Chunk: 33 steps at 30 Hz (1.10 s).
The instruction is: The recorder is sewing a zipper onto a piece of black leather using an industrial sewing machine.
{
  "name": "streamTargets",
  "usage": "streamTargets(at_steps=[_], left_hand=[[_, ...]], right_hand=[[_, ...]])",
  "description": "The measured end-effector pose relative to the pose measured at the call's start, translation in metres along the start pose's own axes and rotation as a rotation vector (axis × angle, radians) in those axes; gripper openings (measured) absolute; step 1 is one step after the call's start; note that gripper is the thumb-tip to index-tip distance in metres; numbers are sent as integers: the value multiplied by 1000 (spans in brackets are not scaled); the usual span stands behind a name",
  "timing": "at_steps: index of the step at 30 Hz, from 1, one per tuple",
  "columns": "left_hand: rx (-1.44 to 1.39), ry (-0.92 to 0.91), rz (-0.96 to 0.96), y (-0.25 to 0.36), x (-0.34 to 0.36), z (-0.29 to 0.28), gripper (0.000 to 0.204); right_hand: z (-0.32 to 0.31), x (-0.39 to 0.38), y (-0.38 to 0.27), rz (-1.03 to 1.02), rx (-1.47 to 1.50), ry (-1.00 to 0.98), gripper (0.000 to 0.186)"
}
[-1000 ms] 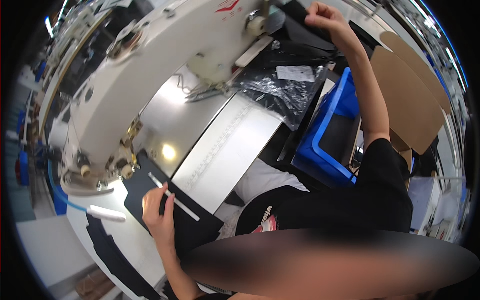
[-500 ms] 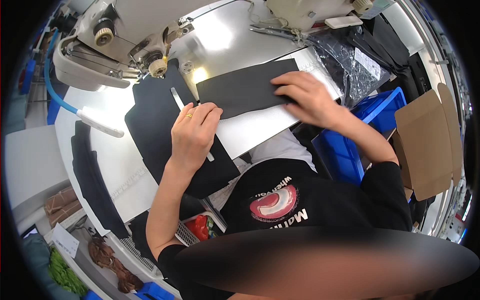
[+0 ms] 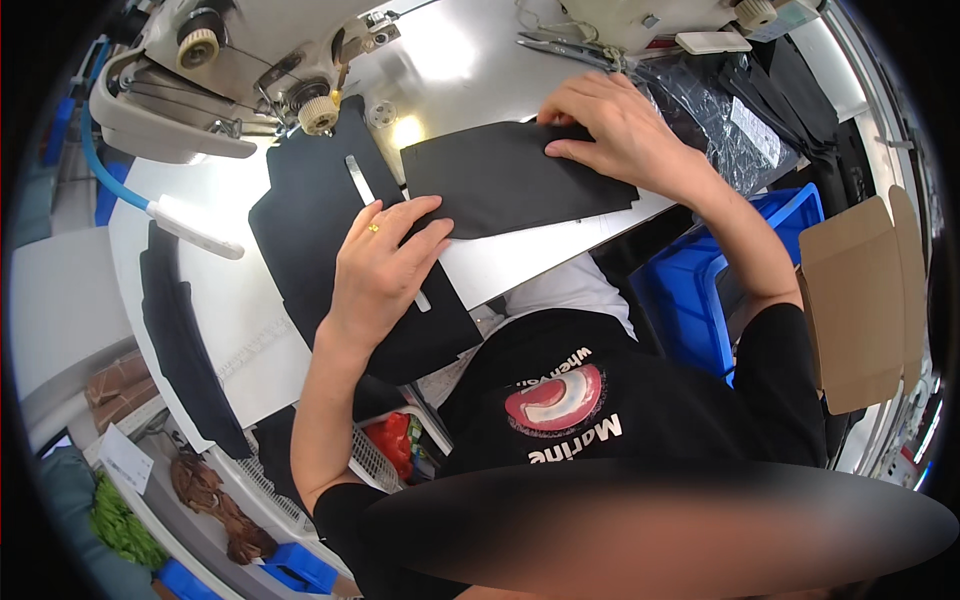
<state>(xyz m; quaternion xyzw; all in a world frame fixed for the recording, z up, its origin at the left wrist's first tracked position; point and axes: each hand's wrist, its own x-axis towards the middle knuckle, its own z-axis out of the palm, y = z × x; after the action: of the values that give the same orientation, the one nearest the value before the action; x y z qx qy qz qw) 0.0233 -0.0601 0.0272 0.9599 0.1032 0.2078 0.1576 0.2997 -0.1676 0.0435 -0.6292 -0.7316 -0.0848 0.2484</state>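
Note:
My left hand (image 3: pixel 385 268) has its bent fingers at the lower left corner of a rectangular black fabric piece (image 3: pixel 490 180), pinching it. My right hand (image 3: pixel 610 130) grips that piece near its upper right edge, thumb on top. Beneath and beside my left hand, a larger black fabric piece (image 3: pixel 305 220) lies on the white table (image 3: pixel 230 350), with a white strip (image 3: pixel 358 178) on it, partly covered by the hand. The sewing machine's head (image 3: pixel 318 112) stands just above these pieces.
Scissors (image 3: pixel 560 45) lie at the back, near a plastic bag of black material (image 3: pixel 720 140). A blue bin (image 3: pixel 680 300) and cardboard box (image 3: pixel 850 310) stand right, narrow black pieces (image 3: pixel 185 330) lie left, and baskets of coloured items (image 3: pixel 390 445) sit below the table.
The right hand came down from the upper right with a black piece, which now lies beside the larger one. Over the last half second that hand moved toward the piece's far edge.

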Motion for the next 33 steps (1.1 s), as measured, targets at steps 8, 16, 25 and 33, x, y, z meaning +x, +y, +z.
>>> streamTargets(at_steps=[8,16,25,33], left_hand=[[-56,11,-123,5,2,5,31],[-39,-45,-152,5,-1,2,30],[113,-67,-129,9,-1,-1,27],[106,32,-10,11,13,2,17]], right_hand=[[35,-36,6,-102,200,89,21],[26,-33,-1,-172,36,274,15],[-41,-49,47,189,88,634,19],[-182,-139,190,359,-997,394,25]])
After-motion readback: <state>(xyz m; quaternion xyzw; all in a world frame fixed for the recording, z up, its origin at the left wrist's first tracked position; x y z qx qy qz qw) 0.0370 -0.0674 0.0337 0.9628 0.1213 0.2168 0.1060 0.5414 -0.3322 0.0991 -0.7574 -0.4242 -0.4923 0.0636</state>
